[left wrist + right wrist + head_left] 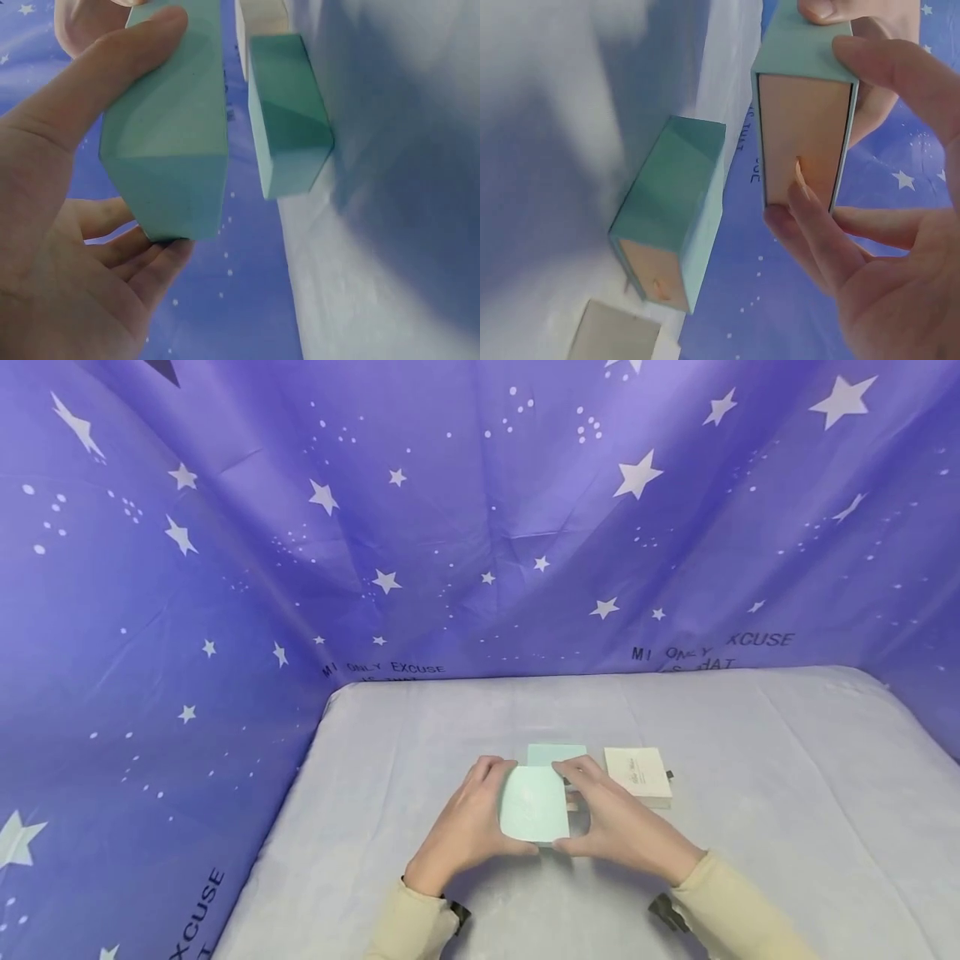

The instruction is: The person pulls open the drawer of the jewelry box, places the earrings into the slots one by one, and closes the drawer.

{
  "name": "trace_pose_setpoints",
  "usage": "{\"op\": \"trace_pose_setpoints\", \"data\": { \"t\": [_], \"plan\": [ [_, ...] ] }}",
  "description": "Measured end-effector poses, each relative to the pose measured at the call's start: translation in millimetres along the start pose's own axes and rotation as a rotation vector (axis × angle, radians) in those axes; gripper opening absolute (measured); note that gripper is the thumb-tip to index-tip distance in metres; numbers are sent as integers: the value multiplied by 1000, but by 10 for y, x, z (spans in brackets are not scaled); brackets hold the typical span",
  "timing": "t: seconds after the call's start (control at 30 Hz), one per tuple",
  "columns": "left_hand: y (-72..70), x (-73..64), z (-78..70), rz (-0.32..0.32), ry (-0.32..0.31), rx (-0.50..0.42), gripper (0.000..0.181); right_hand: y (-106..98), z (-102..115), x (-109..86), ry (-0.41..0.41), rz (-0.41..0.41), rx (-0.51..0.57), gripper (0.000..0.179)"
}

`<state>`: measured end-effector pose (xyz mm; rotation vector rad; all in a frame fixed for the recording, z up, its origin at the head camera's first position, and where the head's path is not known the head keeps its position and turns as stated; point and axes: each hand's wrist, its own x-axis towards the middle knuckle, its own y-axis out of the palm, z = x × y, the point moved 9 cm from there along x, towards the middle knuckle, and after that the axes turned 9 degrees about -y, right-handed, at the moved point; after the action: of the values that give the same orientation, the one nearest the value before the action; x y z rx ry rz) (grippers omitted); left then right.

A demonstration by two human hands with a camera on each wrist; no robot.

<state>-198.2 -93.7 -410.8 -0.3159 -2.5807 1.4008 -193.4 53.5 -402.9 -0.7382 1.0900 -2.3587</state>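
Note:
Both hands hold a mint-green drawer box (534,802) between them, raised over the table. My left hand (471,817) grips its left side, thumb on the near face and fingers at the far edge. On the right side my right hand (622,817) pinches it between thumb and fingers. The right wrist view shows the box's beige drawer front (802,120) with a small ribbon loop (799,169), one right fingertip right at the loop. Behind the held box, a second mint-green drawer box (555,753) lies on the table, its own ribbon loop (660,289) showing.
A cream box (637,772) with printed lettering and a dark tab (671,774) lies right of the mint boxes. A pale cloth covers the table (420,727). Purple star-printed curtains (480,527) stand behind and to the left.

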Motion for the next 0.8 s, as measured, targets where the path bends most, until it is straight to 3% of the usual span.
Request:
{"op": "trace_pose_setpoints", "data": {
  "t": [0.17,0.4,0.8],
  "plan": [
    [-109,58,107,-36,9,-16,104,74,12,190,-5,-12,0,91],
    [-242,114,344,-67,-33,-46,103,217,37,464,3,-3,37,92],
    [-287,213,662,-78,-113,-51,102,508,12,778,-5,15,94,94]
  ]
}}
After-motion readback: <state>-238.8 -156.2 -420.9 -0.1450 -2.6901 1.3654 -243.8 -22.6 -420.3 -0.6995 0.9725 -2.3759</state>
